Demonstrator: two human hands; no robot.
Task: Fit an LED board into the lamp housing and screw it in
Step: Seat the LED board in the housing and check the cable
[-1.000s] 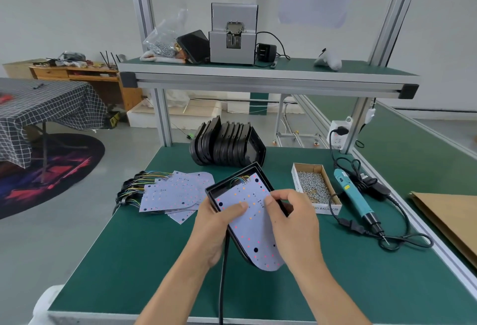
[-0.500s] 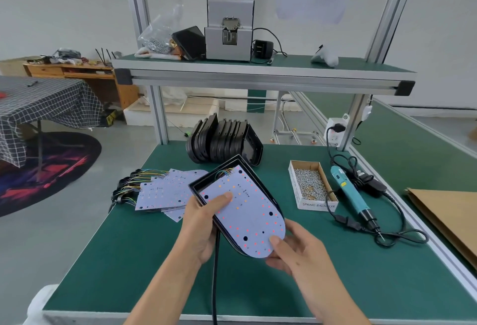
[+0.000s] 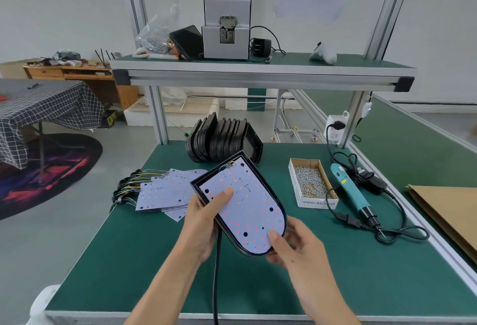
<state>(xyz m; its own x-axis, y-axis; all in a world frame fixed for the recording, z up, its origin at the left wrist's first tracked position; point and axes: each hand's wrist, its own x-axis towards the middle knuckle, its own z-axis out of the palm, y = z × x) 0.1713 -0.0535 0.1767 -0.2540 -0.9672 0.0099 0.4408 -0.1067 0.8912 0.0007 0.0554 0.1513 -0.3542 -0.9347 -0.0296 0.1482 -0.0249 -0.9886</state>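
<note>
1. Right now I see the lamp housing [image 3: 200,187] as the main container: a black shell held up over the green bench [image 3: 335,286], with the LED board [image 3: 245,206] lying inside its rim, square end far, rounded end near.
2. To the right of the housing, a cardboard box [image 3: 333,197] sits on the bench, filled with small silver screws [image 3: 311,181]; right of that lies the teal electric screwdriver [image 3: 351,190].
3. Behind the housing stands a row of empty black housings [image 3: 222,139]; to its left, spare boards [image 3: 165,190] with coloured wires fan out.
4. My left hand [image 3: 204,224] clamps the housing's left edge, thumb pressed on the board; its other fingers are hidden underneath.
5. My right hand [image 3: 296,250] cups the rounded near end, thumb on the board and fingers curled below, mostly out of sight.
6. A black cable [image 3: 216,281] drops from under the housing; I cannot tell where it joins.
7. Compared with a second ago, the right hand has moved from the board's middle to its near end, and the board now sits within the rim instead of overhanging it.
</note>
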